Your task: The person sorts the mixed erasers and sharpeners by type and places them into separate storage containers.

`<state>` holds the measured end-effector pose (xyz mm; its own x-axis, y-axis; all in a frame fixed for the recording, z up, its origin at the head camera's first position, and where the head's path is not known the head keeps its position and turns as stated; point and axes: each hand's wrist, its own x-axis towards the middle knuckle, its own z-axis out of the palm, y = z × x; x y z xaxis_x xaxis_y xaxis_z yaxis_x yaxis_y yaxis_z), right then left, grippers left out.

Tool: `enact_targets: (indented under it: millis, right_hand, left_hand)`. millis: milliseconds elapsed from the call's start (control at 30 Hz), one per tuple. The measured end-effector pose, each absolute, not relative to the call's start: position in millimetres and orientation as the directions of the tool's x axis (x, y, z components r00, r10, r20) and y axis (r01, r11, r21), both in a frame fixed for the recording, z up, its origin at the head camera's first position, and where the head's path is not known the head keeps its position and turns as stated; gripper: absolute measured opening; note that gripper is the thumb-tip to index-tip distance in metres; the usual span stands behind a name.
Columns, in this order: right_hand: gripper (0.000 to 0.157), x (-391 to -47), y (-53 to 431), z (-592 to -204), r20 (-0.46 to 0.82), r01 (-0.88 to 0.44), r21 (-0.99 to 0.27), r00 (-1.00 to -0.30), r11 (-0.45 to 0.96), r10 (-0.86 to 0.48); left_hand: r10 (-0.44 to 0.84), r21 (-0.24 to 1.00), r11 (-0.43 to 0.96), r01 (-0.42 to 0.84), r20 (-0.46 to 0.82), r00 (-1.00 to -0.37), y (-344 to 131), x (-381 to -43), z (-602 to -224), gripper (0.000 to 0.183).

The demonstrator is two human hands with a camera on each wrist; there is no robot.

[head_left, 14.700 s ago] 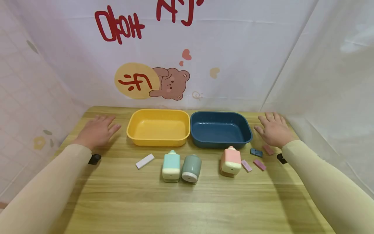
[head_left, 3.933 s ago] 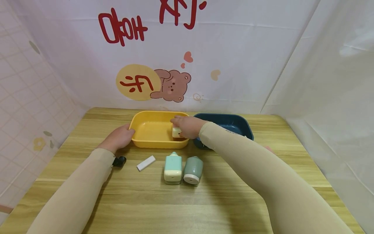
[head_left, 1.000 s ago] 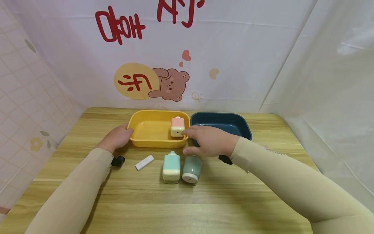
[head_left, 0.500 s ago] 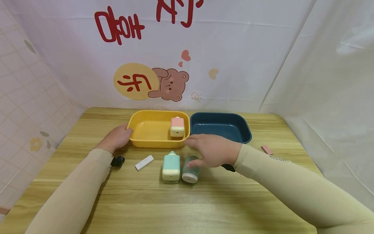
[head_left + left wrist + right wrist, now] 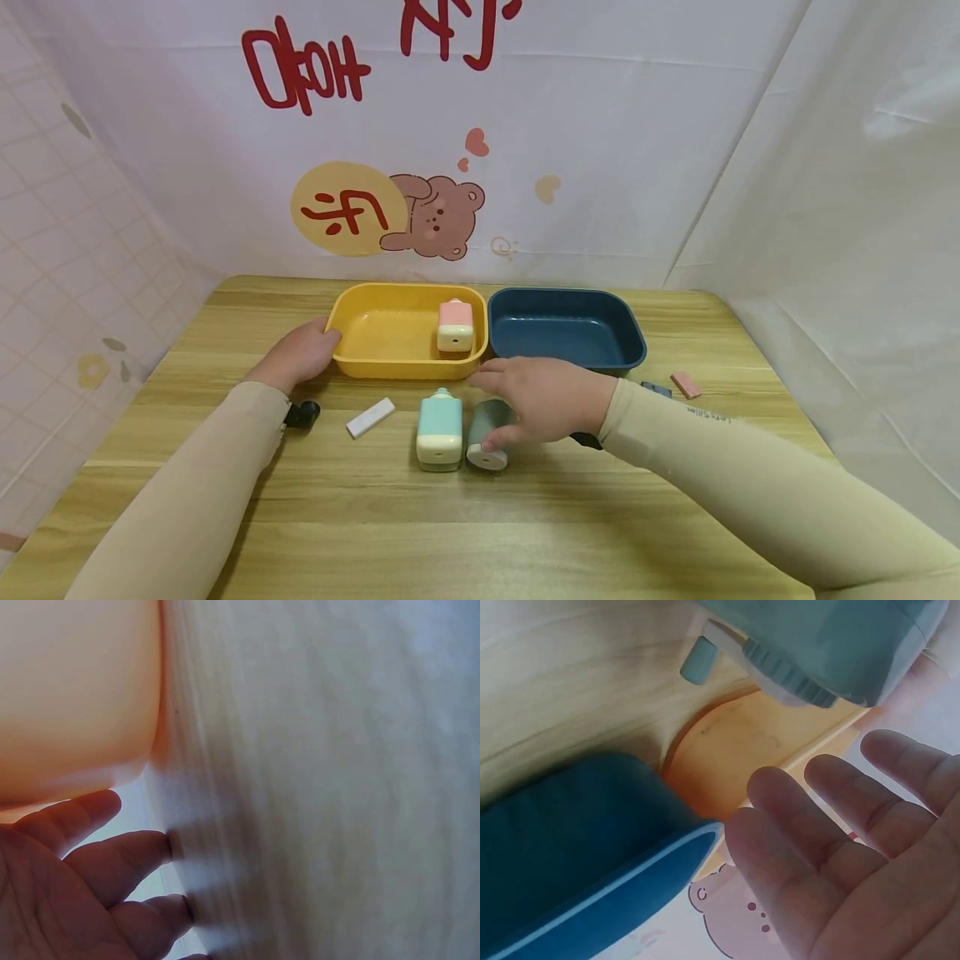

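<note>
My left hand (image 5: 298, 354) holds the left end of the yellow tray (image 5: 397, 368); in the left wrist view its fingertips (image 5: 97, 810) lie by the outer wall, the thumb hidden. Over a grey-green crank pencil sharpener (image 5: 491, 414) hovers my right hand (image 5: 546, 398), fingers extended and thumb overlapping the sharpener's front. The right wrist view shows this sharpener's ribbed knob and crank handle (image 5: 699, 660) beyond the straight fingers (image 5: 780, 817). Beside it stands a mint sharpener (image 5: 440, 425) with a cream front. A pink sharpener (image 5: 455, 321) sits inside the yellow tray at its right end.
A dark blue tray (image 5: 632, 333) adjoins the yellow one on the right. A white eraser (image 5: 371, 417) lies left of the mint sharpener. Pink (image 5: 686, 385) and blue (image 5: 656, 389) erasers lie to the right, partly behind the right forearm. A printed white curtain (image 5: 600, 125) hangs behind the table.
The pink sharpener went from the table's right side into the yellow tray, and the right hand let it go. Since then that hand has come nearer, over the grey-green sharpener. The left hand stays put.
</note>
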<state>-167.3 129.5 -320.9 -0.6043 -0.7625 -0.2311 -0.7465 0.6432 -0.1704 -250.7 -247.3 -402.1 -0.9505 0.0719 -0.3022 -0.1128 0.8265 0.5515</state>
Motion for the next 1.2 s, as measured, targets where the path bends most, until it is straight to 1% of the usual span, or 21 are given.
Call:
enact_targets:
  millis: [100, 367, 667, 933, 1200]
  right_hand:
    - [0.084, -165, 130, -323, -0.230, -0.752, -0.169, -0.598, 0.637, -0.767]
    - [0.076, -162, 129, -330, -0.224, -0.773, -0.168, -0.574, 0.611, -0.788]
    - [0.077, -164, 127, -333, -0.291, -0.754, -0.169, -0.578, 0.635, -0.763]
    - [0.075, -165, 125, -334, -0.288, -0.766, -0.184, -0.557, 0.616, -0.779]
    - [0.063, -162, 123, -335, -0.256, -0.779, -0.200, -0.544, 0.594, -0.799]
  left_hand:
    - [0.067, 0.550, 0.827, -0.117, -0.303, -0.951, -248, -251, -402, 0.054]
    - [0.068, 0.550, 0.827, -0.113, -0.298, -0.952, -248, -250, -402, 0.054]
    - [0.071, 0.552, 0.826, -0.110, -0.296, -0.953, -246, -250, -401, 0.052]
    - [0.073, 0.550, 0.829, -0.106, -0.294, -0.953, -246, -250, -401, 0.055]
    - [0.069, 0.546, 0.830, -0.115, -0.305, -0.950, -246, -250, -400, 0.055]
